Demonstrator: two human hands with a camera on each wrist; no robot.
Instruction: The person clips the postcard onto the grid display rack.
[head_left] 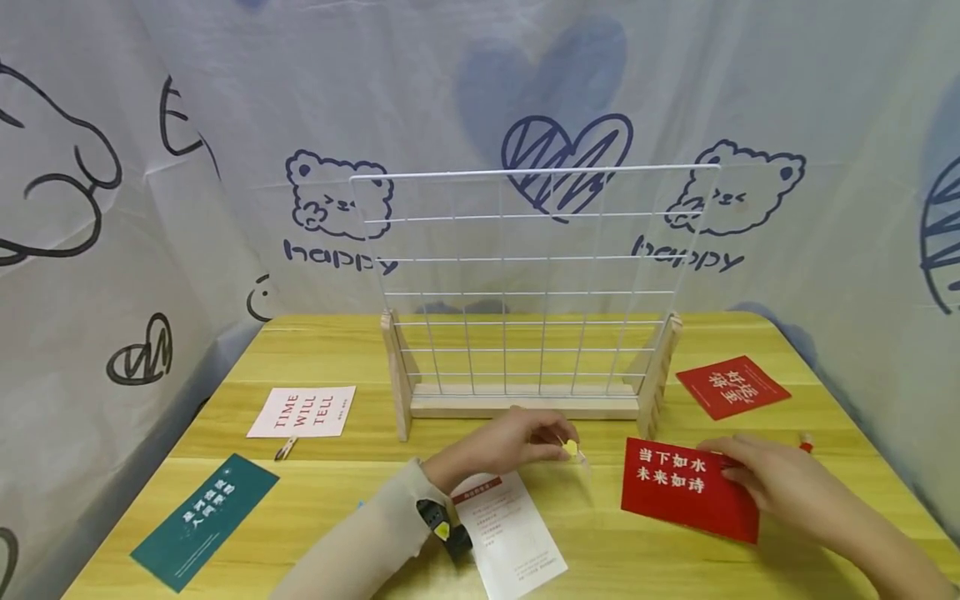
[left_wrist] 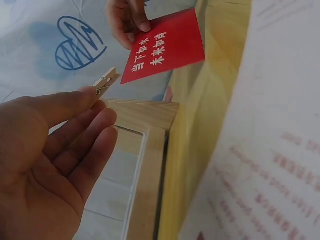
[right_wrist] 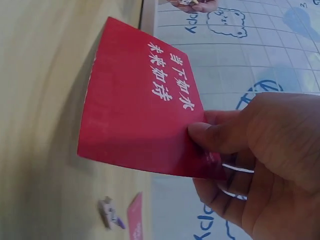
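Note:
My left hand (head_left: 517, 443) pinches a small wooden clothespin (left_wrist: 106, 83) between thumb and forefinger, in front of the wire grid's base. A yellow decoration (head_left: 572, 447) shows on the clothespin in the head view. To the right, my right hand (head_left: 787, 483) holds a red card (head_left: 675, 500) with white Chinese characters by its right part, thumb on the printed face. The right wrist view shows the card (right_wrist: 135, 110) tilted and raised off the table. Beneath my left forearm lies a white printed card (head_left: 513, 533), partly covered by the wrist.
A white wire grid (head_left: 536, 172) stands upright in a wooden base (head_left: 525, 407). Left of it lie a pink card (head_left: 300, 412), a clothespin (head_left: 286, 448) and a teal card (head_left: 202, 523). Another red card (head_left: 733, 387) and a small red-topped clip (head_left: 806, 443) lie at right.

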